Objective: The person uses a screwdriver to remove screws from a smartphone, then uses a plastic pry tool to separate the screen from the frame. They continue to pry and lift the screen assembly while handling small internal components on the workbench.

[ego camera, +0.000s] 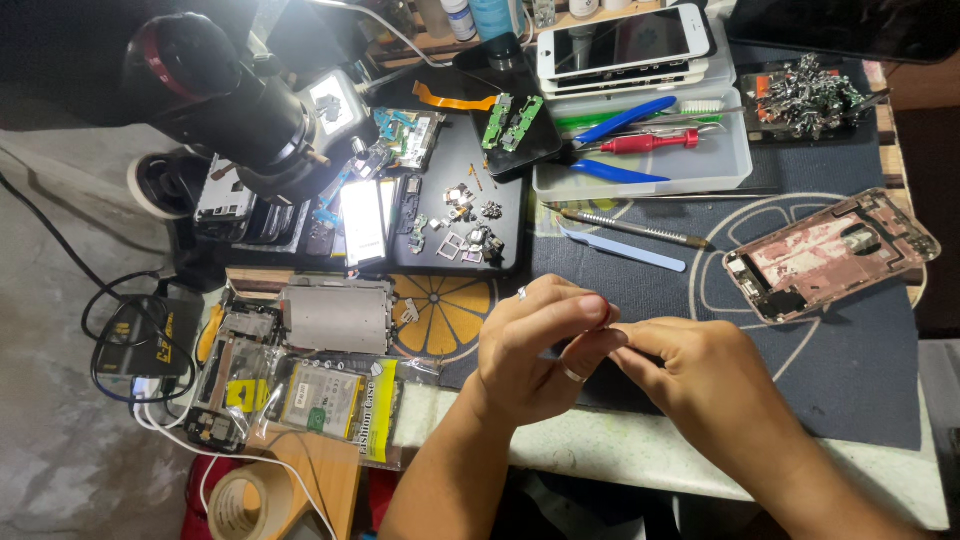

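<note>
My left hand (535, 345) and my right hand (700, 375) meet over the near edge of a dark work mat (850, 370). Their fingertips pinch together around something very small, too small to make out. A ring shows on a left finger. An opened pink phone housing (830, 255) lies on the mat to the right of my hands. A metal spudger (630, 227) and a pale blue plastic pry tool (622, 248) lie just beyond my hands.
A black microscope (230, 100) stands at the upper left over a dark tray of small phone parts (460, 215). A white tray (720, 170) holds blue pliers and a red screwdriver. Phones are stacked behind it. Bagged parts (330, 400) and a tape roll (240, 505) lie at the lower left.
</note>
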